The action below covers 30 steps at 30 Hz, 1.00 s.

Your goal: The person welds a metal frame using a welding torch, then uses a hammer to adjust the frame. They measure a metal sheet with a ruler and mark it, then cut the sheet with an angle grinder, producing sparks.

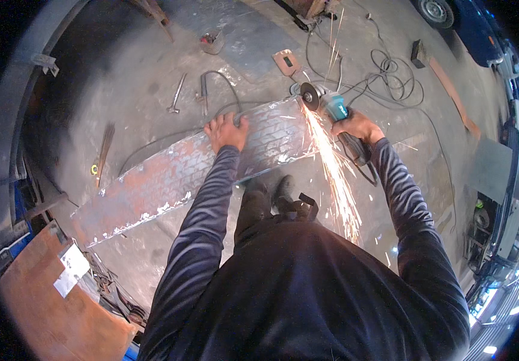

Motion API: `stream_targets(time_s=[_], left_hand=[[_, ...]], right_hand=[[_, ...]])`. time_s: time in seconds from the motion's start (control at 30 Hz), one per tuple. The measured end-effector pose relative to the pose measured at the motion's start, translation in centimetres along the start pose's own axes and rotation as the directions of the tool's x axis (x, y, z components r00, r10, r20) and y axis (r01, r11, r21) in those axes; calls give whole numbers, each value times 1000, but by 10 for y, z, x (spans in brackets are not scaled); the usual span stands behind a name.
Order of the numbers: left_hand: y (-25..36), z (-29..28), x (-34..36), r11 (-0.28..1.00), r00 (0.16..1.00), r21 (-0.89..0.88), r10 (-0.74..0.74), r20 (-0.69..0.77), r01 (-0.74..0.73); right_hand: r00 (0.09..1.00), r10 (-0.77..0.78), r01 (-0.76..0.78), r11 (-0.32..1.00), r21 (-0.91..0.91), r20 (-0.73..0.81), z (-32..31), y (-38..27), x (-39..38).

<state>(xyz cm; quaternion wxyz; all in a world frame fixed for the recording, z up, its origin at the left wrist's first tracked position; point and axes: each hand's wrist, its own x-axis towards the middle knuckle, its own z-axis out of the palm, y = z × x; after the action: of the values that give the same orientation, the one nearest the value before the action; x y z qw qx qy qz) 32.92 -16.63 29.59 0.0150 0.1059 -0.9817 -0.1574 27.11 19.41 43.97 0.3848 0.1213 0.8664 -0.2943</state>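
A long, scuffed metal plate [169, 171] with a patterned surface and ragged pale edges slants across in front of me. My left hand [226, 131] rests on its far edge, fingers spread and holding nothing. My right hand [359, 127] is wrapped round a teal and black angle grinder [335, 107], off the plate's right end. The grinder's dark disc [309, 96] meets the far right corner of the plate. From there a bright stream of sparks [336, 180] shoots down toward the near right, with a few thin streaks going up.
A hammer [177, 94] and an electrode holder [204, 93] with cable lie beyond the plate. Looped cables [392, 75] spread at the far right. A tape measure [95, 169] sits left, near thin rods [105, 150]. A rusty sheet [43, 301] stands near left; a vehicle wheel [436, 12] shows far right.
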Motion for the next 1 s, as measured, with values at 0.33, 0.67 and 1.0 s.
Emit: stream_targets(time_s=[0.33, 0.67, 1.0], left_hand=[[2, -3, 9, 1000, 1000, 18, 8, 3, -8], [-1, 6, 11, 1000, 999, 21, 19, -35, -18], [-1, 6, 11, 1000, 1000, 23, 3, -2, -3]], right_hand=[[999, -31, 30, 999, 35, 36, -2, -4, -4], [992, -120, 120, 993, -6, 38, 4, 31, 24], [999, 25, -24, 999, -32, 34, -2, 16, 26]])
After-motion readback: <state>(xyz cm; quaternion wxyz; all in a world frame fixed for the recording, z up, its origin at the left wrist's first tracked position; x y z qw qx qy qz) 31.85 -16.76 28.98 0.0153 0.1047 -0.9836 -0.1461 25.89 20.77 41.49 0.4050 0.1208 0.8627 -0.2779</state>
